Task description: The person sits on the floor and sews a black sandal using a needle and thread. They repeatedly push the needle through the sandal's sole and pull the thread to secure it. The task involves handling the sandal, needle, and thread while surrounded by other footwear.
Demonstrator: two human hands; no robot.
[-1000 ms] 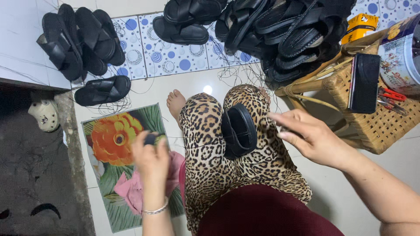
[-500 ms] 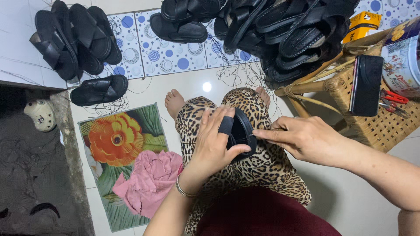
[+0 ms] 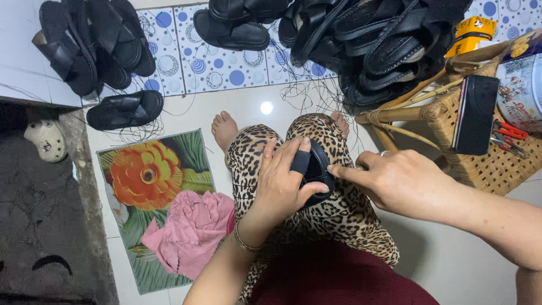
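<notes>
I see a black sandal (image 3: 316,172) resting on the lap, on the leopard-print trousers (image 3: 339,214), and both hands are on it. My left hand (image 3: 285,183) wraps it from the near side, its grip clamped around the sole, one finger wearing a dark fingertip cover. My right hand (image 3: 401,183) comes in from the other edge, thumb and forefinger pinched together at the sandal's rim; whether they hold a needle or thread I cannot tell.

I judge this one to be mid-work. Loose dark threads (image 3: 307,93) trail over the floor tiles (image 3: 248,107) just beyond the feet. A large pile of black sandals (image 3: 389,39) lies near the wicker stool (image 3: 491,164), a smaller heap (image 3: 93,42) sits well apart on the other side, and a single sandal (image 3: 125,110) lies beside a flower-print mat (image 3: 149,175) with a pink cloth (image 3: 192,231) on it. Which pile is finished, I cannot say.
</notes>
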